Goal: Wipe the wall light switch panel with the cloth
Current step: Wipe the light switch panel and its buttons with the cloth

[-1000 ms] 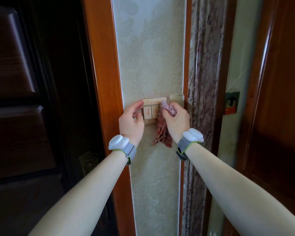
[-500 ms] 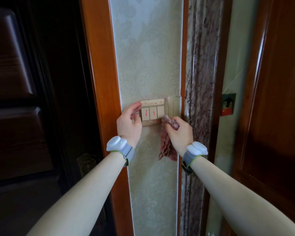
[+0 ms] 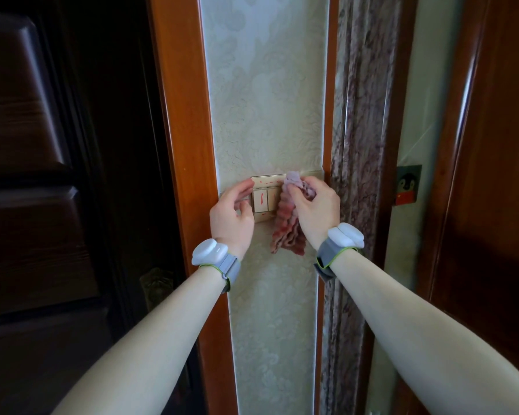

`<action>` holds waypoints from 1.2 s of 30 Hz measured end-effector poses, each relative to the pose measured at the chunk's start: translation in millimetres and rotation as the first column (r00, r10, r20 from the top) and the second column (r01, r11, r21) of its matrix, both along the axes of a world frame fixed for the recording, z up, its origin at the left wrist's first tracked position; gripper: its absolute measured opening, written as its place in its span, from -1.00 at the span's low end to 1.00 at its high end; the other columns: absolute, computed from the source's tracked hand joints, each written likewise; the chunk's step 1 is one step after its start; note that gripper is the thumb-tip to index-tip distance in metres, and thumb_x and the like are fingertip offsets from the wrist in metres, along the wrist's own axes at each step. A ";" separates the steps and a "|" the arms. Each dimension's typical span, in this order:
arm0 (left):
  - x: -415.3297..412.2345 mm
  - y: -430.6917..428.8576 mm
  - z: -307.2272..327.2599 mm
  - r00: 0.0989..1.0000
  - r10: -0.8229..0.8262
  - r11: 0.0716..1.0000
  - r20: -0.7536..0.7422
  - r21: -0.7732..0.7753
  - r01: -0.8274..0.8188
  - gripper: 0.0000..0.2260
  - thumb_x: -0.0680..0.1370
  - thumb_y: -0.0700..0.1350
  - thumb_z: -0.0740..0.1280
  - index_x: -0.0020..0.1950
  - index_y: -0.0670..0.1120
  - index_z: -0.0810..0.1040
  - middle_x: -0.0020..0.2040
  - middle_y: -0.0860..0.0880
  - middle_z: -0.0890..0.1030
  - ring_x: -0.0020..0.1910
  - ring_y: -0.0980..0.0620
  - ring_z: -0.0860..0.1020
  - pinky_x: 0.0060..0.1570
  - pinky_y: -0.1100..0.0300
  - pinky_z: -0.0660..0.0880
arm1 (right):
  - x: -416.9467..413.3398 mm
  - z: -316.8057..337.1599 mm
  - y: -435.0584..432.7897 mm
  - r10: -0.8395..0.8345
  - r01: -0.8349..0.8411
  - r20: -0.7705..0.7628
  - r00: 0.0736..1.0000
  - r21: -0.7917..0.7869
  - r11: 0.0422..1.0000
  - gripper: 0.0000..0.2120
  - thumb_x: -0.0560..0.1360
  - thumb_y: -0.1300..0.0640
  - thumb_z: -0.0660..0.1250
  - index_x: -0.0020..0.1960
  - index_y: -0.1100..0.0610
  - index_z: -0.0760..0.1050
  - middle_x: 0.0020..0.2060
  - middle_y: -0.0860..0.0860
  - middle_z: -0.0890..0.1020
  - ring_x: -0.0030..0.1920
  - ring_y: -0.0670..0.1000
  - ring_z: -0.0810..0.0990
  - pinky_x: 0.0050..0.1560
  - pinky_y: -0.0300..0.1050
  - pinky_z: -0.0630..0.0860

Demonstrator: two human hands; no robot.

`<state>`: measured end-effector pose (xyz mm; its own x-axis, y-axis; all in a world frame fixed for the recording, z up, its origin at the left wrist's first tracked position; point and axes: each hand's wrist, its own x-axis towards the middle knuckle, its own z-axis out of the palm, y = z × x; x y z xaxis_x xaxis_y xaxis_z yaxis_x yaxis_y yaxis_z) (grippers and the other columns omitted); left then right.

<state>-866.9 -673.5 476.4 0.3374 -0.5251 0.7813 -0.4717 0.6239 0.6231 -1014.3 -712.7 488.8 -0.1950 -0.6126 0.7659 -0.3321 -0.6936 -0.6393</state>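
Observation:
A beige light switch panel (image 3: 264, 200) with red marks on its rockers and frame sits on the narrow wallpapered strip of wall. My right hand (image 3: 318, 209) grips a pink ribbed cloth (image 3: 286, 232) and presses its bunched top against the panel's upper right part; the rest of the cloth hangs down below. My left hand (image 3: 231, 215) rests at the panel's left edge, thumb by the top corner, fingers curled against the side, holding nothing. The panel's right part is hidden by the cloth and hand.
An orange-brown wooden trim (image 3: 183, 145) borders the wall strip on the left, with a dark door (image 3: 42, 175) beyond. A marbled column (image 3: 360, 115) stands right of the strip. A small penguin sticker (image 3: 408, 185) and a reddish door (image 3: 492, 175) lie further right.
My right hand moved the cloth down below the panel's lower right corner, then back up onto its upper right part. The left hand stayed at the left edge.

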 end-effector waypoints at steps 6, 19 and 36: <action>0.3 1.1 0.0 1.000 -0.003 1.000 0.001 0.006 0.003 -0.59 0.48 -0.40 0.17 0.21 -0.10 0.60 0.13 -0.03 0.66 0.11 0.19 0.61 0.20 0.21 0.52 | 10.2 1.0 -5.1 -0.028 0.028 -0.042 0.999 0.012 1.000 -0.82 0.49 -0.04 0.37 -0.08 0.06 0.62 -0.21 0.04 0.64 -0.20 0.05 0.59 -0.21 -0.10 0.49; 0.3 -0.4 -2.2 1.000 -0.019 1.000 -0.011 -0.001 0.019 -0.59 0.47 -0.39 0.15 0.20 -0.11 0.61 0.12 -0.03 0.67 0.13 0.16 0.62 0.22 0.10 0.54 | 8.6 -33.1 7.4 0.023 -0.009 -0.316 0.948 0.044 0.999 -0.73 0.47 -0.12 0.30 -0.12 0.07 0.61 -0.23 0.01 0.59 -0.19 0.08 0.57 -0.15 0.02 0.52; 0.3 1.2 -0.9 0.999 -0.035 0.999 -0.025 0.010 0.036 -0.58 0.48 -0.41 0.14 0.20 -0.09 0.61 0.09 0.01 0.67 0.14 0.14 0.62 0.23 0.17 0.52 | 7.0 3.6 -2.8 -0.062 0.058 -0.151 0.987 -0.031 0.998 -0.73 0.50 -0.09 0.35 -0.19 0.11 0.56 -0.29 0.03 0.57 -0.29 0.05 0.48 -0.27 -0.02 0.43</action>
<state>-866.6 -672.2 475.5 0.3373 -0.5452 0.7674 -0.4339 0.6334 0.6407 -1007.3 -715.5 492.4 -0.1115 -0.5825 0.8052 -0.4654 -0.6853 -0.5602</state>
